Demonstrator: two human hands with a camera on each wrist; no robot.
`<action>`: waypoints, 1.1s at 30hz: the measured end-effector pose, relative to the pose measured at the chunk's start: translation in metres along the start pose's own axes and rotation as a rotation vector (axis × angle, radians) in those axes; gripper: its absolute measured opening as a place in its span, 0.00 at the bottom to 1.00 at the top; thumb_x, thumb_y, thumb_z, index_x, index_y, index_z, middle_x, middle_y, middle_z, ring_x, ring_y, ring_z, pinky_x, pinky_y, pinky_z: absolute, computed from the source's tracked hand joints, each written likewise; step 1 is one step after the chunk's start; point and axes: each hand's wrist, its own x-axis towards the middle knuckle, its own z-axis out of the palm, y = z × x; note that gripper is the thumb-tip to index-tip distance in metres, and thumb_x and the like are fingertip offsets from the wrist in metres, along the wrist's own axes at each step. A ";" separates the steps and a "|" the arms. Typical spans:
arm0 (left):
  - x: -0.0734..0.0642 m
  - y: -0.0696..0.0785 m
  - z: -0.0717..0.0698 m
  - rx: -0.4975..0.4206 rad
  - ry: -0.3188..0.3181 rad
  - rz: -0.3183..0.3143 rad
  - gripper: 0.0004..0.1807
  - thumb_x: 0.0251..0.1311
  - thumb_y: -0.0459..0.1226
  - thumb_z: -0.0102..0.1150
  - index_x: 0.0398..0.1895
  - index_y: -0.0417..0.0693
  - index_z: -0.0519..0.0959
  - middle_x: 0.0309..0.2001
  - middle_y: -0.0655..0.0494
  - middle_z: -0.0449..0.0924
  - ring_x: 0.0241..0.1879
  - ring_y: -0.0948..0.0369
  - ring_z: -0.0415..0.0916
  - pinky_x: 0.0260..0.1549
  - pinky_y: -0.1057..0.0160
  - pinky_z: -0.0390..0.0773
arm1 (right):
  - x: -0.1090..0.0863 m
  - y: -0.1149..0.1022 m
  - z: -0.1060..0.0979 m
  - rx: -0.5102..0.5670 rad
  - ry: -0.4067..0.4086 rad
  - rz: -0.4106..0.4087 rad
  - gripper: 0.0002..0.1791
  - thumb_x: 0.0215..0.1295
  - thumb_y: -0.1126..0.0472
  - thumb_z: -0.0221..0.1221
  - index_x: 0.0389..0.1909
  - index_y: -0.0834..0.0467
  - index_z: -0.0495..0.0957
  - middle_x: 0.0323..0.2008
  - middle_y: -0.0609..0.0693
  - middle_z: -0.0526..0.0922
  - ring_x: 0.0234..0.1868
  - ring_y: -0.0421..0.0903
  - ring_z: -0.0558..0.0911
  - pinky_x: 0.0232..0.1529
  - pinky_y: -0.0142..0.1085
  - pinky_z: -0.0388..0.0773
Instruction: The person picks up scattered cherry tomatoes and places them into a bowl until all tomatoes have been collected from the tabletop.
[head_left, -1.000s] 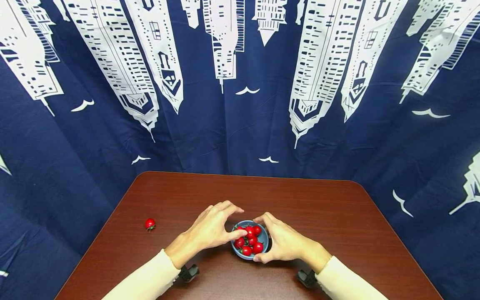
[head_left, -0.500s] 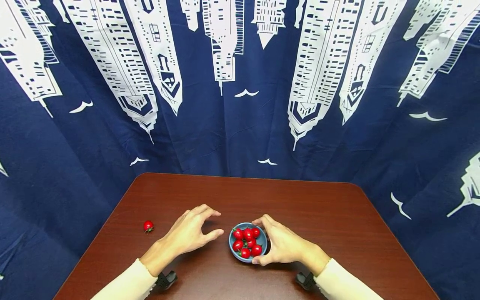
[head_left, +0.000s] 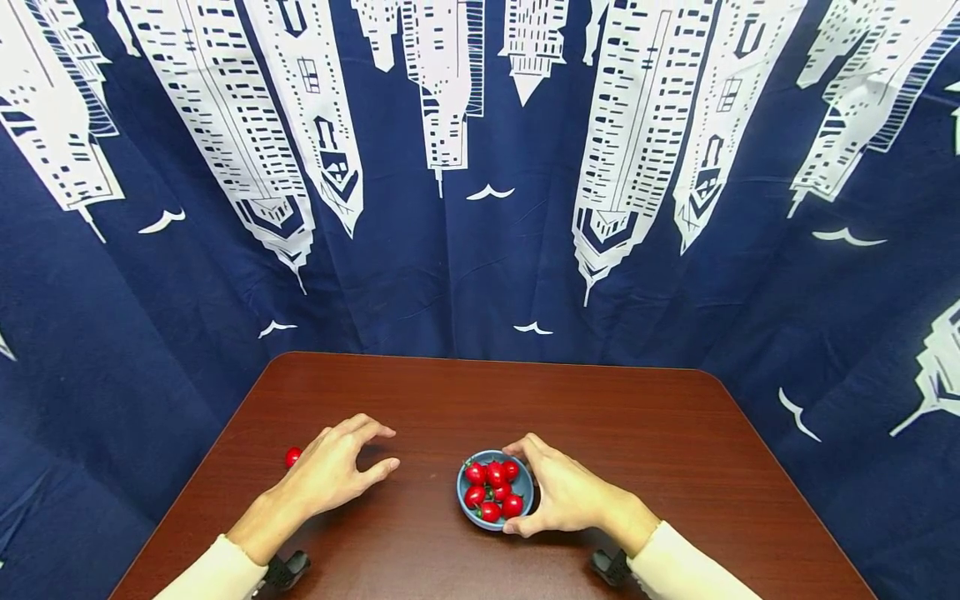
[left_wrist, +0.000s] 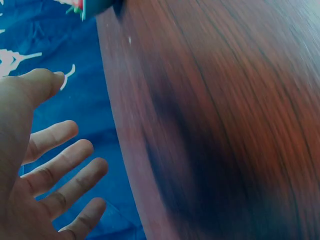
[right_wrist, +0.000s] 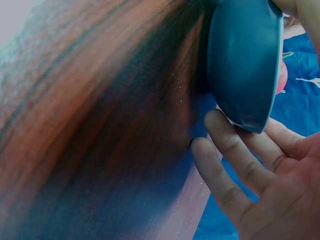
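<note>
A small blue bowl of cherry tomatoes stands on the table. My right hand holds it from the right, thumb at the near rim and fingers at the far side. In the right wrist view, fingertips lie against the outer wall of the bowl. Well left of the bowl, my left hand hovers over the table with fingers spread and nothing in them. Beyond it sits a lone cherry tomato, partly hidden by that hand.
The brown wooden table has rounded far corners. A navy cloth printed with white buildings and birds hangs behind and beside it. Each wrist carries a dark camera mount, such as the left one.
My left hand has drawn away from over the bowl to the left, now overlapping the lone cherry tomato. My right hand stays on the bowl. The view has tilted slightly up.
</note>
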 end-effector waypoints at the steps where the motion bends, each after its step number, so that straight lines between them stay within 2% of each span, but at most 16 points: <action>1: -0.002 -0.002 -0.002 0.004 0.002 -0.004 0.20 0.70 0.51 0.83 0.60 0.58 0.92 0.55 0.61 0.92 0.53 0.56 0.95 0.57 0.40 0.89 | 0.000 0.000 0.000 0.002 -0.001 0.001 0.52 0.55 0.35 0.87 0.71 0.56 0.75 0.67 0.47 0.83 0.56 0.35 0.91 0.61 0.35 0.91; 9: -0.012 -0.021 -0.018 0.045 -0.004 -0.032 0.19 0.70 0.50 0.84 0.60 0.58 0.92 0.56 0.63 0.92 0.54 0.56 0.94 0.57 0.37 0.88 | -0.004 -0.002 0.000 0.002 -0.022 0.034 0.51 0.54 0.35 0.88 0.72 0.53 0.75 0.69 0.45 0.82 0.57 0.34 0.90 0.62 0.35 0.91; 13: -0.016 -0.032 -0.028 0.055 -0.016 -0.029 0.20 0.69 0.49 0.84 0.61 0.59 0.92 0.57 0.63 0.92 0.54 0.55 0.94 0.57 0.34 0.88 | -0.002 -0.001 0.000 0.002 -0.018 0.023 0.51 0.55 0.35 0.87 0.71 0.54 0.74 0.68 0.45 0.83 0.57 0.34 0.90 0.63 0.35 0.91; 18: -0.024 -0.046 -0.038 0.049 -0.030 -0.055 0.23 0.69 0.50 0.84 0.63 0.58 0.91 0.59 0.61 0.91 0.59 0.51 0.93 0.59 0.31 0.87 | 0.000 -0.002 0.000 -0.010 0.000 0.001 0.51 0.55 0.34 0.87 0.71 0.55 0.75 0.67 0.47 0.83 0.56 0.34 0.91 0.62 0.35 0.91; 26: -0.036 -0.066 -0.044 0.057 -0.029 -0.079 0.26 0.68 0.51 0.85 0.65 0.56 0.90 0.60 0.58 0.91 0.60 0.47 0.92 0.59 0.30 0.87 | -0.001 -0.003 0.000 -0.001 -0.001 0.014 0.51 0.55 0.34 0.87 0.71 0.56 0.75 0.66 0.46 0.84 0.56 0.35 0.91 0.61 0.35 0.91; 33: -0.047 -0.084 -0.047 0.061 -0.056 -0.117 0.31 0.63 0.55 0.88 0.65 0.56 0.90 0.60 0.56 0.90 0.62 0.44 0.90 0.59 0.31 0.88 | 0.000 -0.004 -0.001 -0.020 0.002 0.012 0.51 0.55 0.35 0.88 0.71 0.57 0.75 0.66 0.47 0.84 0.56 0.36 0.91 0.62 0.36 0.91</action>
